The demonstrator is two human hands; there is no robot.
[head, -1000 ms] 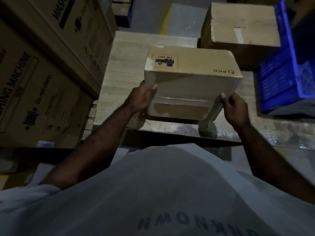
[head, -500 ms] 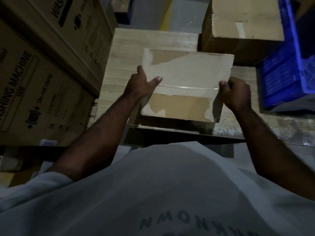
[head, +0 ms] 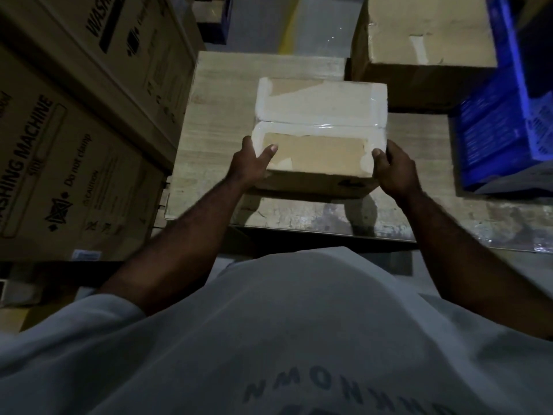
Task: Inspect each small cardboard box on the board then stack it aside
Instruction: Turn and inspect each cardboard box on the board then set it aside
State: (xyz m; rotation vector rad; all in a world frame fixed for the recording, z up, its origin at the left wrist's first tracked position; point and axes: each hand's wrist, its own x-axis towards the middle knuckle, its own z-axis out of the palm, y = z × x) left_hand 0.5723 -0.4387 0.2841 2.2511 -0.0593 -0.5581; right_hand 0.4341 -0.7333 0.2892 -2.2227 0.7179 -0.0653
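A small cardboard box with clear tape across its seam is held over the wooden board, its taped face turned up toward me. My left hand grips the box's near left corner, thumb on the top face. My right hand grips the near right corner, thumb on the taped edge. A dark printed mark shows on the box's near side face.
Large washing machine cartons stand along the left edge of the board. A bigger cardboard box sits at the back right, and a blue plastic crate stands at the right. The board's worn front edge lies just below the box.
The box has been rolled in my hands: the printed label face that was on top turned away, and the taped seam face now points up. Both hands shifted to the near corners.
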